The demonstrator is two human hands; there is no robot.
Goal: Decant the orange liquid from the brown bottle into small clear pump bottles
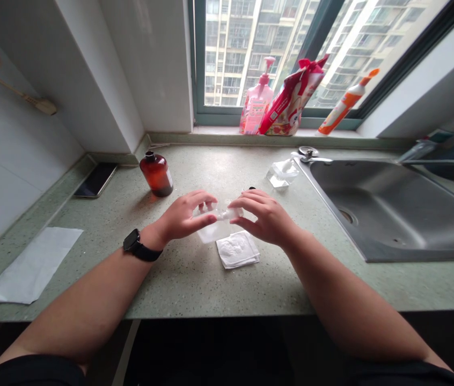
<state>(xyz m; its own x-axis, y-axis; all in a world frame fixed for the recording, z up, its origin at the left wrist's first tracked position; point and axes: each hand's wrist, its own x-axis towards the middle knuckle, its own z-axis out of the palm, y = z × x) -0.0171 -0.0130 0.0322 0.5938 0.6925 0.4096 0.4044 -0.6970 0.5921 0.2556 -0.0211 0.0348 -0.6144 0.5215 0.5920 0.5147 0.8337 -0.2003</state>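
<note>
Speckled green-grey countertop (187, 284), hard and smooth, spans our work area beneath a window in a green frame (200, 64). At far left, we note a pale cable with a plug (42, 104) against the wall. Below it lie a flat dark phone (96, 179), near the back corner, and a thin white paper sheet (34, 262), creased at its near end. Next stands a rounded, translucent amber bottle (156, 174) with a dark neck and a pale label.

Centrally, above the counter, we locate the clear bottle (211, 231) — smooth, translucent, tilted, its neck toward the right. Our left hand (184, 214), below which a black watch (134, 244) is strapped, is clamped on the body. Our right hand (265, 214) is closed about the clear fitting at the neck; the fingers hide part of it. A folded, embossed white tissue (238, 250) lies just on the near side. Behind the right hand we see a small black object (252, 188), mostly covered.

On the sill stand a pink pump bottle (256, 110), a glossy red pouch (295, 99) touching it, and, farther right, a leaning orange-and-white bottle (342, 110). Below them we find a faceted clear dispenser (282, 176) near the brushed-steel sink (404, 185) — a rounded rectangular basin.
</note>
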